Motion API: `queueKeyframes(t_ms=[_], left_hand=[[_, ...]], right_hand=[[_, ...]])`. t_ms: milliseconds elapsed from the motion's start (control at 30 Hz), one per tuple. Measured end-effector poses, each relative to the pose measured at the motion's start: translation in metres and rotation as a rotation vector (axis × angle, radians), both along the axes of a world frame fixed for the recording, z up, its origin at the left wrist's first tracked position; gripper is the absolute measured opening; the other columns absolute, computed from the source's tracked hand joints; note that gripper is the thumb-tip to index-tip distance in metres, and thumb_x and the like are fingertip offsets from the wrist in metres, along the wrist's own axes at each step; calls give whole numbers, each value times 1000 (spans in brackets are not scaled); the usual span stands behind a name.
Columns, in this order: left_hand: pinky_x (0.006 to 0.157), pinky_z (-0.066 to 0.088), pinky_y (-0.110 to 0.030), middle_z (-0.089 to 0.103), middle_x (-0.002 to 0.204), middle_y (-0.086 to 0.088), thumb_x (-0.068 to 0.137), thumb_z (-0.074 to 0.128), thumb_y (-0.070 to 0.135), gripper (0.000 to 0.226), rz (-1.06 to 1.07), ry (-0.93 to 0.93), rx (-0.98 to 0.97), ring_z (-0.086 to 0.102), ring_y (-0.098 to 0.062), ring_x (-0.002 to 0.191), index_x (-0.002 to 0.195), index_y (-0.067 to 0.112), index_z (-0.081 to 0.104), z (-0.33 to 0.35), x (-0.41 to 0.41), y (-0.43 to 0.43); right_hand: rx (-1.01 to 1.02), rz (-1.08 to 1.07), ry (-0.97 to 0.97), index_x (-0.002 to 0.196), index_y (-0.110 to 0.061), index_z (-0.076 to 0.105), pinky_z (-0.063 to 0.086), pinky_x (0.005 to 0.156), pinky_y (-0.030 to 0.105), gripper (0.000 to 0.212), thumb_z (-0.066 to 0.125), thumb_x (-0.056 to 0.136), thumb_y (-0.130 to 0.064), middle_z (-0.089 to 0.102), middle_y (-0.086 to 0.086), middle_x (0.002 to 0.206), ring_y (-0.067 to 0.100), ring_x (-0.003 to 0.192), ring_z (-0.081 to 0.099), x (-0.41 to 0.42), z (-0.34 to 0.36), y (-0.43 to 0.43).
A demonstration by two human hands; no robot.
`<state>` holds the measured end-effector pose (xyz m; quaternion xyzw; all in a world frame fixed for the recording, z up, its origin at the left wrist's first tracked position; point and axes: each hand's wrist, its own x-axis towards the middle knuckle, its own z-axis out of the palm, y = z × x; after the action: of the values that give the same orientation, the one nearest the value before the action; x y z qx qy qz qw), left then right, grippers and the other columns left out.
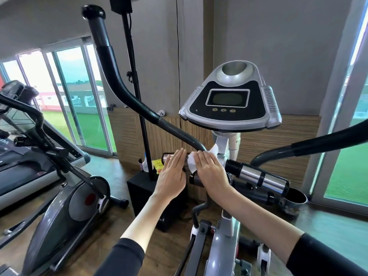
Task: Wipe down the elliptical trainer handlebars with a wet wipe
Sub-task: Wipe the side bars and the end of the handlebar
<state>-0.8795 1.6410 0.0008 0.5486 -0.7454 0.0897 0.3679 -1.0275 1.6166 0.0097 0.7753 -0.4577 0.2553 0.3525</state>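
A white wet wipe (pixel 192 162) lies over the middle of the elliptical's fixed handlebar, below the console (pixel 229 100). My right hand (pixel 212 170) presses flat on the wipe with straight fingers. My left hand (pixel 172 172) lies flat beside it, fingers straight, over the bar's left chrome grip (pixel 166 156). The right chrome grip (pixel 262 177) is uncovered. A long black moving handlebar (pixel 119 84) rises up to the left; the other moving handlebar (pixel 318 143) runs off to the right.
A second elliptical (pixel 65 204) and a treadmill (pixel 18 166) stand at the left. A black speaker box (pixel 145 196) with a pole (pixel 135 80) sits just beyond the handlebar, with a yellow packet (pixel 158 165) on it. A dark cup (pixel 295 200) sits at the right.
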Motion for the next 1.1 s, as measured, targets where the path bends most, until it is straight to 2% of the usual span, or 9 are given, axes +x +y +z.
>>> queueKeyframes(t_ms=[267, 367, 433, 567, 633, 733, 867, 967, 1100], left_hand=[[121, 0, -29, 10, 161, 1, 91, 24, 19, 63, -12, -74, 36, -2, -5, 147, 153, 13, 12, -4, -3, 0], [121, 0, -27, 14, 160, 2, 92, 25, 19, 62, -10, -52, 36, 0, -4, 146, 153, 13, 15, -3, -4, 0], [120, -1, -24, 15, 160, 3, 95, 30, 15, 60, -12, -26, 37, 2, -5, 147, 153, 14, 16, -2, -4, -1], [120, 4, -24, 15, 160, 4, 96, 35, 11, 60, -31, 29, 48, 4, -5, 147, 153, 15, 17, -2, -7, 0], [120, 4, -23, 15, 160, 4, 97, 35, 10, 59, -33, 40, 54, 3, -4, 147, 153, 15, 17, -1, -8, 2], [119, 2, -22, 14, 160, 4, 97, 35, 10, 59, -31, 35, 68, 3, -4, 147, 153, 14, 17, 3, -9, 4], [120, 0, -25, 9, 161, 2, 98, 33, 13, 59, -5, -1, 97, -1, -6, 147, 153, 13, 13, 6, -10, 7], [121, -2, -28, 6, 161, 0, 98, 32, 13, 60, 29, -21, 98, -4, -7, 147, 154, 12, 9, 6, -15, 9], [119, -11, -26, -1, 161, 1, 97, 32, 11, 63, 31, -50, 54, -11, -4, 145, 153, 11, 4, 3, -29, 13]], right_hand=[[128, -26, -110, 117, 2, 65, 52, 91, 37, 75, 91, 49, -14, 68, 16, 113, 28, 104, 66, -27, 3, 17], [196, 0, -175, 118, 3, 62, 53, 88, 37, 55, 81, 69, -14, 67, 15, 107, 30, 100, 66, -33, 12, 17], [283, 24, -234, 127, 3, 54, 49, 90, 37, 42, 61, 91, -18, 62, 15, 115, 31, 107, 61, -33, 23, 18], [559, -105, -285, 150, -1, 15, 23, 114, 37, 57, 24, 103, -32, 15, 16, 157, 28, 145, 18, -29, 47, 6], [624, -160, -247, 151, 0, 5, 8, 118, 37, 58, 17, 104, -32, -1, 17, 159, 27, 148, 1, -24, 55, 1], [638, -179, -237, 150, 3, 3, 2, 118, 37, 57, 14, 104, -29, -8, 16, 159, 27, 147, -9, -20, 62, 1], [623, -179, -214, 150, 2, 13, 8, 118, 39, 55, 14, 105, -30, -4, 16, 159, 27, 147, -5, -19, 59, 11], [546, -150, -192, 148, -1, 21, 23, 113, 36, 54, 18, 106, -33, 12, 16, 158, 27, 147, 9, -23, 51, 21], [433, -94, -135, 150, -5, 16, 26, 111, 30, 50, 22, 106, -29, 22, 14, 156, 24, 144, 21, -35, 42, 29]])
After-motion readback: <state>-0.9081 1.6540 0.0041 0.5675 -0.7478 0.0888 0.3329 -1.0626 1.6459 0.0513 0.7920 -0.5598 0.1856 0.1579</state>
